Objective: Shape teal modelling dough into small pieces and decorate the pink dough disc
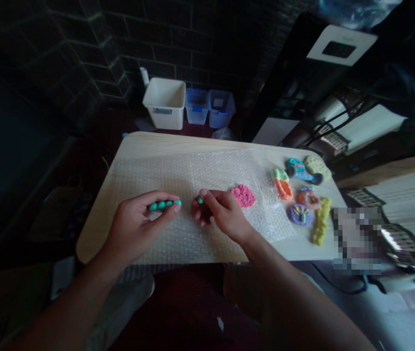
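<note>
Between the thumb and fingers of my left hand (132, 219) is a short row of green modelling-clay balls (161, 205), lying roughly level above the table. My right hand (227, 212) pinches a small green clay piece (200, 200), mostly covered by the thumb and fingers. A gap separates the two hands. Just beyond my right hand, a bumpy pink clay shape (244, 196) rests on bubble wrap (214, 168).
The bubble wrap covers much of the wooden table (178, 141). At the right lie an orange and green clay piece (284, 188), a purple disc (300, 214), a yellow-green strip (322, 222) and other shapes. Beyond the table stand a white bin (165, 97) and blue tubs (197, 105).
</note>
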`<state>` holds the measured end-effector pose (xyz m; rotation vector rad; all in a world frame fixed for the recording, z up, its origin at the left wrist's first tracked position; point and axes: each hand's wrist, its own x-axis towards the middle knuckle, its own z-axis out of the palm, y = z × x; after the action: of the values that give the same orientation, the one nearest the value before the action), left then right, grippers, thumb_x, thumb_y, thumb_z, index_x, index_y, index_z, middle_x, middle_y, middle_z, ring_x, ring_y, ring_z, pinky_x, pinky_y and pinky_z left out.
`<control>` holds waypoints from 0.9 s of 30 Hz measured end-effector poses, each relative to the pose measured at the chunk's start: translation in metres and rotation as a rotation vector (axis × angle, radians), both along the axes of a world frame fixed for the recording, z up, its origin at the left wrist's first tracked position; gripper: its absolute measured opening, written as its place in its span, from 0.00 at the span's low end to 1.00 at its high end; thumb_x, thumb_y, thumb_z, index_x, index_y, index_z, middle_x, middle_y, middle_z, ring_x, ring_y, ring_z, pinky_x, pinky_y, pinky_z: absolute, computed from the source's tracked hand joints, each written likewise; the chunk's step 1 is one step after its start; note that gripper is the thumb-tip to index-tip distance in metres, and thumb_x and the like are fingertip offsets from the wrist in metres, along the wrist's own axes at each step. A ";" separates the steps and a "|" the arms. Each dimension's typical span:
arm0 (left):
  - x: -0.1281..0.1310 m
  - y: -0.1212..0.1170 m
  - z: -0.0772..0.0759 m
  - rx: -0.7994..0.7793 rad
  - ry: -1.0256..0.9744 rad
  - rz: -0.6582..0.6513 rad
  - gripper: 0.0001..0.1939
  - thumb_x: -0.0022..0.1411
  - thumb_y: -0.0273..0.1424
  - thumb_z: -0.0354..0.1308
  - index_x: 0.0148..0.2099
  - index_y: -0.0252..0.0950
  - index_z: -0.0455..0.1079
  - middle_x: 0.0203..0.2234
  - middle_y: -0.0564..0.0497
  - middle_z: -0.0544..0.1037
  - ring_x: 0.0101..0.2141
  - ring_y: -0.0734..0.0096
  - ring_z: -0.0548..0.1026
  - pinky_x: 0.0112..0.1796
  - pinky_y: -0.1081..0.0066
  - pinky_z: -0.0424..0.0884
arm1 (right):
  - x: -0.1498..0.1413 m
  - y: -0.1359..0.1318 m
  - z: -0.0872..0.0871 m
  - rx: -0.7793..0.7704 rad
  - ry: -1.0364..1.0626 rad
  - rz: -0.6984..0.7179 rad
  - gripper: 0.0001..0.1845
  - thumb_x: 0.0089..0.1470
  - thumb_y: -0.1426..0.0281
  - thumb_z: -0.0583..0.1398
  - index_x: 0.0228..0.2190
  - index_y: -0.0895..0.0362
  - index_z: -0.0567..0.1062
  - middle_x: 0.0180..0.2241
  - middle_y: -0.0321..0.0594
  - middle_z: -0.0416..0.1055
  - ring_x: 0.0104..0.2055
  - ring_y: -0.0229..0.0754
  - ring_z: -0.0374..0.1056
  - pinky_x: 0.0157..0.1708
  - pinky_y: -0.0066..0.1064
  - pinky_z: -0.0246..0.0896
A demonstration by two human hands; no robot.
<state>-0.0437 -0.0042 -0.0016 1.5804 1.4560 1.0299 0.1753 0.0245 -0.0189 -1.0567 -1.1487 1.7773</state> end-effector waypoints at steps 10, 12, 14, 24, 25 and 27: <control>0.010 0.006 0.001 0.074 0.151 0.055 0.13 0.65 0.43 0.69 0.45 0.41 0.83 0.36 0.51 0.87 0.34 0.66 0.82 0.35 0.71 0.75 | 0.010 0.018 -0.009 0.043 0.174 -0.236 0.21 0.46 0.60 0.78 0.36 0.55 0.77 0.38 0.40 0.83 0.36 0.39 0.80 0.41 0.33 0.77; 0.013 0.008 0.001 0.078 0.156 0.055 0.12 0.65 0.43 0.68 0.45 0.41 0.83 0.36 0.51 0.87 0.34 0.66 0.82 0.36 0.71 0.76 | 0.012 0.020 -0.008 0.006 0.199 -0.235 0.20 0.52 0.57 0.74 0.38 0.55 0.76 0.35 0.39 0.83 0.32 0.40 0.80 0.38 0.34 0.77; 0.015 0.010 0.001 0.078 0.160 0.051 0.12 0.66 0.42 0.68 0.45 0.42 0.83 0.37 0.51 0.87 0.35 0.66 0.82 0.38 0.70 0.76 | 0.014 0.019 -0.004 -0.007 0.172 -0.199 0.21 0.57 0.52 0.70 0.40 0.56 0.78 0.29 0.39 0.82 0.27 0.40 0.78 0.32 0.33 0.75; 0.020 0.016 0.003 0.024 0.042 0.049 0.11 0.65 0.40 0.69 0.45 0.40 0.83 0.34 0.51 0.86 0.32 0.67 0.82 0.33 0.72 0.76 | 0.020 0.017 0.000 0.188 -0.057 -0.254 0.21 0.45 0.58 0.79 0.31 0.56 0.78 0.22 0.31 0.72 0.22 0.32 0.62 0.22 0.26 0.54; 0.021 0.016 0.004 0.027 0.031 0.048 0.11 0.65 0.40 0.69 0.44 0.40 0.83 0.34 0.51 0.86 0.32 0.67 0.82 0.32 0.72 0.76 | 0.021 0.017 -0.001 0.187 -0.059 -0.246 0.20 0.47 0.58 0.78 0.33 0.57 0.79 0.24 0.33 0.74 0.24 0.33 0.65 0.24 0.27 0.58; 0.021 0.015 0.005 0.041 0.023 0.046 0.10 0.65 0.39 0.69 0.44 0.40 0.83 0.33 0.50 0.86 0.31 0.67 0.82 0.32 0.72 0.76 | 0.022 0.016 -0.001 0.165 -0.048 -0.238 0.20 0.51 0.55 0.75 0.36 0.57 0.81 0.28 0.37 0.78 0.27 0.37 0.71 0.28 0.30 0.66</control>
<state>-0.0222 0.0107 0.0035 1.5986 1.5015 1.0773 0.1974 0.0409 -0.0202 -1.0928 -1.1274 1.4548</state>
